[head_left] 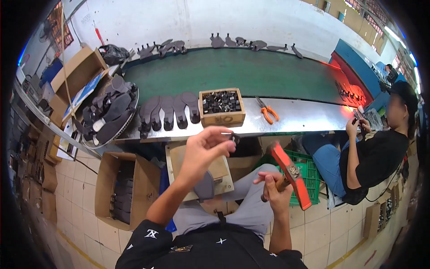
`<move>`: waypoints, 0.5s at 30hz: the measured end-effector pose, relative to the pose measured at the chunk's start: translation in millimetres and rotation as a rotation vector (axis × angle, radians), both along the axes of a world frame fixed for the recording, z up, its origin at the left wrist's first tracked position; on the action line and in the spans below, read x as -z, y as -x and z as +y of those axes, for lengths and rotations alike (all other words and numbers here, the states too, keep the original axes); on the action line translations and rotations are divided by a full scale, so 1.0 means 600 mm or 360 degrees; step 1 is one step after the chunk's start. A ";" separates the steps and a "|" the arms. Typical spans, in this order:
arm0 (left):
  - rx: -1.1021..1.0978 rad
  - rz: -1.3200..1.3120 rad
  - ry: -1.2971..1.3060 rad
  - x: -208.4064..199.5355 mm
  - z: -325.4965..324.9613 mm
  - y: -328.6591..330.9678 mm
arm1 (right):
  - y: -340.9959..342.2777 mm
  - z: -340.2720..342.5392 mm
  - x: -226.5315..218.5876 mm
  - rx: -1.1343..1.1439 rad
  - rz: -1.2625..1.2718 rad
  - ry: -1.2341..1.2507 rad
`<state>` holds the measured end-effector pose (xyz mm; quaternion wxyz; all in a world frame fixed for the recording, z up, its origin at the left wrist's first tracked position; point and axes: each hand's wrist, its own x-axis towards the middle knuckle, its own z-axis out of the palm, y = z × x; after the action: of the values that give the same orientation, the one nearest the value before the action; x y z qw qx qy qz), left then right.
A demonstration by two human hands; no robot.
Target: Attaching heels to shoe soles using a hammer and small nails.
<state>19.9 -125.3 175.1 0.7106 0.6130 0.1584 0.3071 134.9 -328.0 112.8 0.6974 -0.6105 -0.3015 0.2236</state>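
Note:
My right hand (277, 193) is closed round the wooden handle of a hammer (293, 172) with a red-orange head, held above my right knee. Raised in front of the bench, my left hand (206, 150) has its thumb and fingertips closed on a small black piece (234, 138), probably like those in the box. Below that hand a dark grey shoe sole (204, 186) rests at a pale wooden work stand (221, 168) between my knees. On the bench edge a wooden box (222, 119) holds many small black pieces. Several grey soles with black heels (166, 110) lie left of it.
Orange-handled pliers (268, 112) lie on the metal ledge beside the green conveyor belt (188, 71). A round tray (133, 122) heaped with soles stands left; a cardboard box (145, 179) of soles sits on the floor. A green crate (311, 172) and a seated co-worker (376, 152) are right.

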 end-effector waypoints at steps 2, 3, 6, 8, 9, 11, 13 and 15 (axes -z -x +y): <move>0.0049 -0.0084 0.0081 -0.002 -0.034 0.038 | 0.011 0.018 -0.041 -0.0224 -0.0009 -0.0166; 0.0064 -0.0163 0.0041 -0.007 -0.047 0.051 | 0.018 0.027 -0.055 -0.0238 0.0000 -0.0135; 0.0074 -0.0276 -0.0051 -0.008 -0.060 0.083 | 0.042 0.051 -0.084 -0.0379 -0.0069 -0.0291; -0.0038 -0.0247 -0.0494 -0.010 -0.063 0.098 | 0.055 0.056 -0.096 -0.0517 0.0090 -0.0341; -0.0051 -0.0216 -0.0605 -0.012 -0.061 0.106 | 0.056 0.055 -0.097 -0.0568 0.0169 -0.0302; -0.0054 -0.0218 -0.0487 -0.015 -0.065 0.116 | 0.067 0.064 -0.088 -0.0586 0.0134 -0.0344; -0.0052 -0.0228 -0.0382 -0.013 -0.071 0.120 | 0.073 0.070 -0.085 -0.0600 0.0090 -0.0399; -0.0019 -0.0313 0.0031 -0.003 -0.080 0.120 | 0.076 0.075 -0.083 -0.0600 0.0014 -0.0424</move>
<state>-52.2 -173.5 176.9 0.7267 0.5721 0.0945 0.3684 89.6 -283.3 162.5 0.7191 -0.4448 -0.4340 0.3108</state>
